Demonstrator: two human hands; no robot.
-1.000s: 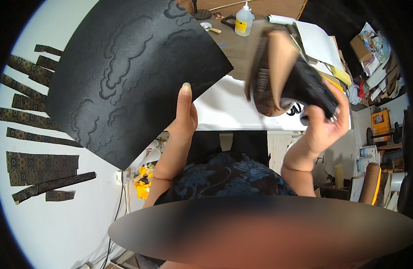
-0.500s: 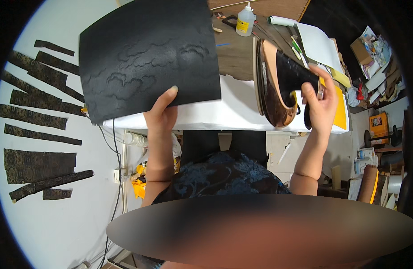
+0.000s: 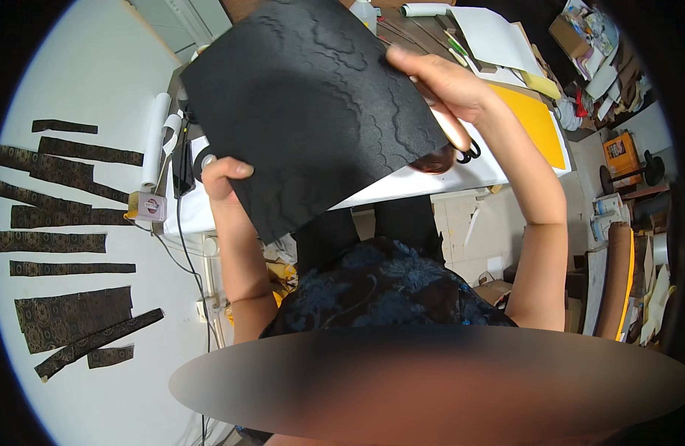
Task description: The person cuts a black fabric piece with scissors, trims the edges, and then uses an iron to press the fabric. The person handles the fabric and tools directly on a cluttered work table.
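Head view: the black embossed sheet point(image 3: 313, 111), half a second ago held by the left hand alone, is now gripped by both hands and swung across the middle of the frame, covering most of the white worktable point(image 3: 432, 178). The right hand point(image 3: 450, 85), which earlier held a dark brown object out at the right, has come to the sheet's upper right edge, its fingers point(image 3: 413, 59) curled over that edge. The left hand point(image 3: 222, 178) pinches the sheet's lower left edge, thumb on top. Black scissor handles point(image 3: 466, 154) peek out beneath the right hand. Patterned fabric strips point(image 3: 60, 238) lie on the pale floor at left.
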